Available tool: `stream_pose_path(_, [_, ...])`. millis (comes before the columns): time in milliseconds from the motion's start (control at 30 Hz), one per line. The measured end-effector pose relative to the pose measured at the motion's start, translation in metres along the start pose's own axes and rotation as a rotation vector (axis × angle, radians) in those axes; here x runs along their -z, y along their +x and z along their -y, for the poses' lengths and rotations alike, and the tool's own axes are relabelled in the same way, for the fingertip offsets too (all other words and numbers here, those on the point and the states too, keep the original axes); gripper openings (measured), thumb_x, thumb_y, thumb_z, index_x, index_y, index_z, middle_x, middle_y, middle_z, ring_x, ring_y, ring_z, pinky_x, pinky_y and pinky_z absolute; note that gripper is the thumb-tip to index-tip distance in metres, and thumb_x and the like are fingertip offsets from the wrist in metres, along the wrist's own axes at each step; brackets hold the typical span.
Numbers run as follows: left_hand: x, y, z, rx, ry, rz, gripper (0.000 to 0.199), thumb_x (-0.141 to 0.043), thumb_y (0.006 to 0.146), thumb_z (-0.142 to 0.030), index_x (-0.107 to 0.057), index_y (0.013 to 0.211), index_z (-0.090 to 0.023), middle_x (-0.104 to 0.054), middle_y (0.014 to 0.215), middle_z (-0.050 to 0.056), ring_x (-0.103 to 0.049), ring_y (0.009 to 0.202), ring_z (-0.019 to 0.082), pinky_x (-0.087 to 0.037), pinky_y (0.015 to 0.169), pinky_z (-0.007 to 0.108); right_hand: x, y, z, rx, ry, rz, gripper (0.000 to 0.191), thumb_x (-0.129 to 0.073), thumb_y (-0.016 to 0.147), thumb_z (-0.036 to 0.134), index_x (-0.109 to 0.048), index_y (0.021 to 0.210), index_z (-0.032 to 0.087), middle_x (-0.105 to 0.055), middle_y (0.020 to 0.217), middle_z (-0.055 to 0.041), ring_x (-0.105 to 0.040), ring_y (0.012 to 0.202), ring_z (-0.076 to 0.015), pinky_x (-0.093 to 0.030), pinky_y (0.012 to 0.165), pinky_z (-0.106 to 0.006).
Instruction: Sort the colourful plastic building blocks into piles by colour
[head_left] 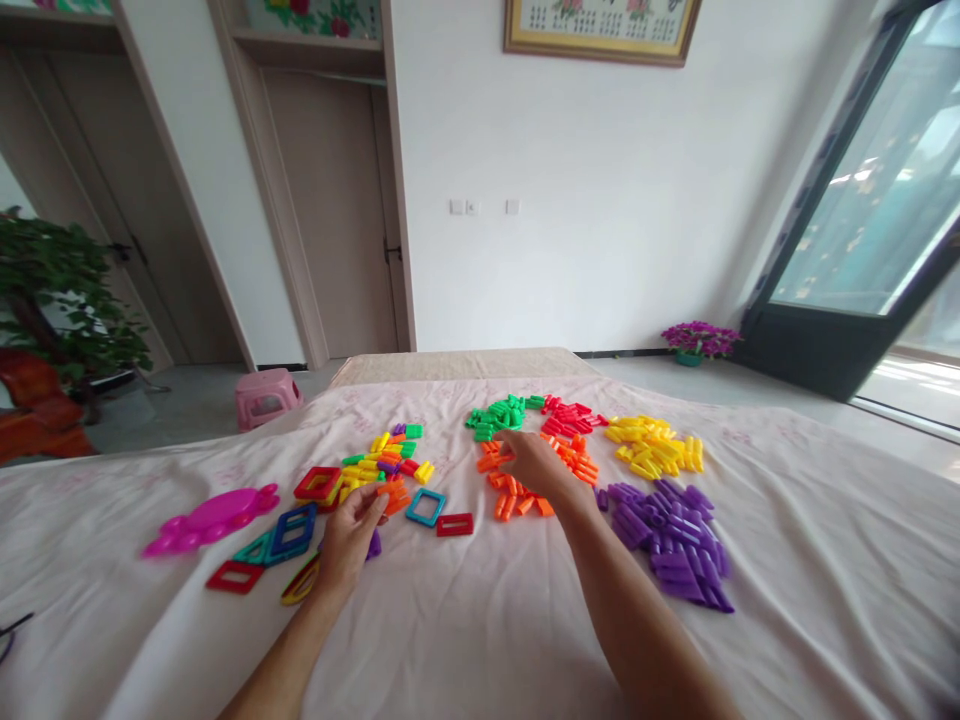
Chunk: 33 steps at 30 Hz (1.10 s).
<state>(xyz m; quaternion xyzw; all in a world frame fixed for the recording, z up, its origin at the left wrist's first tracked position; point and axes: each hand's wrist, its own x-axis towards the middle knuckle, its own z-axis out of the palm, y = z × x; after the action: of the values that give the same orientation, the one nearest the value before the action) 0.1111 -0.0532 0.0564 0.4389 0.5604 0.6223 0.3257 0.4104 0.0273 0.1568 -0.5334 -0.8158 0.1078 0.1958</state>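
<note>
My left hand [352, 528] is closed on a few orange plastic building pieces [394, 497], pinched between thumb and fingers. It hovers at the right of a mixed pile of coloured pieces [367, 470]. My right hand [531, 462] reaches over the orange pile [514, 497], its fingers bent down and closed on an orange piece [491, 458] at the pile's left side. The back of the hand hides part of the pile. Between my hands lie a blue square frame tile [426, 508] and a red rectangular one [454, 525].
Sorted piles surround the orange one: green [499, 414], red [571, 415], yellow [654, 445] and purple [679, 540]. At left lie a magenta plastic toy part [214, 520] and several frame tiles [292, 532]. A wrinkled pale cloth [465, 640] covers the table.
</note>
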Motion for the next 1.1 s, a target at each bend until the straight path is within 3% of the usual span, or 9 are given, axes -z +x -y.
stream_pose_path(100, [-0.004,-0.001,0.005,0.011,0.001,0.079,0.058,-0.072,0.071,-0.056,-0.066,0.111,-0.014,-0.074,0.104,0.011,-0.071,0.088,0.021,-0.058,0.077,0.032,0.016,-0.004,-0.001,-0.053,-0.058,-0.103,0.034,-0.059,0.08,0.014,-0.07,0.111,0.017,-0.072,0.105,-0.0097,-0.065,0.096,-0.0229,-0.044,0.077,-0.027])
stream_pose_path(167, [-0.006,-0.003,0.003,0.007,0.001,0.108,0.057,-0.072,0.071,-0.056,-0.066,0.11,-0.014,-0.074,0.104,0.011,-0.071,0.092,0.022,-0.058,0.08,0.033,0.016,-0.005,0.007,-0.026,0.002,-0.122,0.028,-0.054,0.085,0.017,-0.072,0.107,0.018,-0.073,0.099,-0.0083,-0.066,0.091,-0.0216,-0.044,0.074,-0.026])
stream_pose_path(367, [-0.012,-0.011,-0.014,0.009,0.017,0.193,0.054,-0.073,0.07,-0.055,-0.067,0.105,-0.015,-0.075,0.1,0.011,-0.072,0.088,0.023,-0.058,0.079,0.034,-0.038,-0.009,0.055,0.225,0.345,0.106,0.033,-0.063,0.086,0.031,-0.068,0.118,0.022,-0.074,0.101,-0.0045,-0.068,0.083,-0.0169,-0.047,0.071,-0.024])
stream_pose_path(467, [-0.016,-0.016,-0.021,0.013,-0.026,0.225,0.051,-0.075,0.069,-0.053,-0.065,0.101,-0.015,-0.075,0.096,0.01,-0.071,0.086,0.023,-0.057,0.077,0.033,-0.064,-0.017,0.077,0.288,0.402,0.129,0.024,-0.065,0.086,0.03,-0.071,0.108,0.023,-0.073,0.093,-0.0015,-0.066,0.077,-0.0148,-0.044,0.065,-0.022])
stream_pose_path(600, [-0.018,-0.016,-0.02,0.011,-0.017,0.25,0.05,-0.075,0.07,-0.052,-0.064,0.1,-0.014,-0.074,0.096,0.01,-0.071,0.086,0.024,-0.057,0.076,0.034,-0.07,-0.02,0.082,0.273,0.388,0.125,0.014,-0.06,0.087,0.025,-0.071,0.094,0.02,-0.07,0.078,0.0009,-0.062,0.067,-0.0119,-0.039,0.059,-0.02])
stream_pose_path(667, [-0.014,-0.013,-0.018,-0.012,0.003,0.19,0.05,-0.071,0.073,-0.053,-0.064,0.104,-0.015,-0.074,0.099,0.011,-0.071,0.089,0.024,-0.057,0.079,0.035,-0.064,-0.015,0.074,0.231,0.333,0.111,0.017,-0.06,0.088,0.027,-0.07,0.098,0.019,-0.071,0.081,-0.001,-0.063,0.071,-0.0135,-0.039,0.061,-0.02])
stream_pose_path(767, [0.0,-0.004,-0.016,-0.098,0.05,-0.013,0.046,-0.061,0.082,-0.054,-0.063,0.108,-0.015,-0.073,0.103,0.011,-0.07,0.095,0.024,-0.056,0.085,0.036,-0.05,-0.006,0.055,0.125,0.203,0.044,0.028,-0.057,0.088,0.025,-0.067,0.114,0.02,-0.073,0.095,-0.0063,-0.067,0.085,-0.0184,-0.042,0.07,-0.024])
stream_pose_path(933, [0.044,0.017,-0.019,-0.266,0.357,-0.339,0.039,-0.048,0.091,-0.046,-0.064,0.112,-0.017,-0.072,0.108,0.01,-0.067,0.102,0.022,-0.051,0.095,0.035,-0.018,0.002,0.014,-0.026,-0.022,0.002,0.029,-0.052,0.087,0.022,-0.068,0.111,0.02,-0.073,0.099,-0.0085,-0.067,0.091,-0.0216,-0.041,0.073,-0.026])
stream_pose_path(1100, [0.09,0.035,-0.016,-0.135,0.803,-0.441,0.04,-0.044,0.09,-0.037,-0.062,0.122,-0.022,-0.068,0.123,0.009,-0.063,0.11,0.028,-0.048,0.094,0.04,0.011,0.001,-0.023,-0.216,-0.17,-0.025,0.028,-0.054,0.087,0.029,-0.07,0.108,0.02,-0.073,0.1,-0.0095,-0.066,0.092,-0.0225,-0.04,0.069,-0.026])
